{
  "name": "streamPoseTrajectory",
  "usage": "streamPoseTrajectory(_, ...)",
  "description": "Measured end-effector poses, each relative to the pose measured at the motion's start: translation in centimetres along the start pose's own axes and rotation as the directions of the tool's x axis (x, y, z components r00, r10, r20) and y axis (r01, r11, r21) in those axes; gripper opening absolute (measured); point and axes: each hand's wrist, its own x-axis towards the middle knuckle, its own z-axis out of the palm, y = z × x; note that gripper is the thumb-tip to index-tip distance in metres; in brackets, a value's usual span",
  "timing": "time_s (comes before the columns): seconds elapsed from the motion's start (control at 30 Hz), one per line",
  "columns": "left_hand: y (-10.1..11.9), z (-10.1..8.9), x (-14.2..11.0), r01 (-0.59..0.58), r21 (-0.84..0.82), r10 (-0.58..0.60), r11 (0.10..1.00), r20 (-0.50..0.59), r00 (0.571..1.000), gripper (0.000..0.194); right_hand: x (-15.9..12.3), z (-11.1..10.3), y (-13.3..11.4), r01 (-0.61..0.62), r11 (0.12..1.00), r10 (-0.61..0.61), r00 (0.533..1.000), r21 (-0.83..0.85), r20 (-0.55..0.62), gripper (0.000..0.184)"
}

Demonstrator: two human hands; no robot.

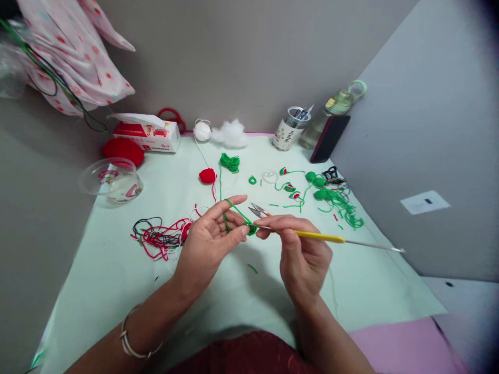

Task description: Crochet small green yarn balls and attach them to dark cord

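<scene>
My left hand pinches a small green crochet piece between thumb and fingertips. Green yarn loops over its raised index finger and runs back to a green yarn bundle on the table. A yellow-handled crochet hook lies in my right hand, whose fingers are closed around it. The hook's working tip meets the green piece; its other metal end points right. Just behind the fingertips lie small thread snips, partly hidden by my right hand.
A tangle of red, black and white yarn lies left, near a clear plastic tub. Red yarn, white stuffing and a tissue box sit behind. At right are green yarn pieces, a pen jar, and a phone.
</scene>
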Motion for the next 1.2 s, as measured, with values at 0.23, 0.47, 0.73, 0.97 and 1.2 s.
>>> streamPoseTrajectory(0.23,0.08,0.41,-0.25,-0.077,0.216,0.097,0.973,-0.084,0.992,0.045,-0.05,-0.25,-0.19,0.186,0.967,-0.169,0.979,-0.171,0.111,0.025)
streamPoseTrajectory(0.47,0.17,0.23,-0.24,-0.058,0.250,0.070,0.966,-0.039,0.997,0.042,-0.50,-0.42,0.01,0.252,0.936,-0.218,0.963,-0.245,0.157,0.022)
streamPoseTrajectory(0.73,0.35,0.13,-0.26,0.000,0.113,-0.001,0.994,0.015,1.000,0.046,-0.41,-0.13,-0.09,0.195,0.961,-0.184,0.980,-0.194,0.075,0.023)
streamPoseTrajectory(0.97,0.15,-0.15,-0.22,-0.010,-0.016,0.011,1.000,0.031,0.999,0.036,0.06,-0.01,0.04,-0.080,0.996,0.083,0.994,0.049,-0.066,0.021)
streamPoseTrajectory(1.2,0.15,-0.23,-0.23,-0.021,0.002,0.021,1.000,0.026,0.999,0.033,0.08,-0.25,0.33,-0.198,0.955,0.207,0.978,0.222,-0.018,0.021)
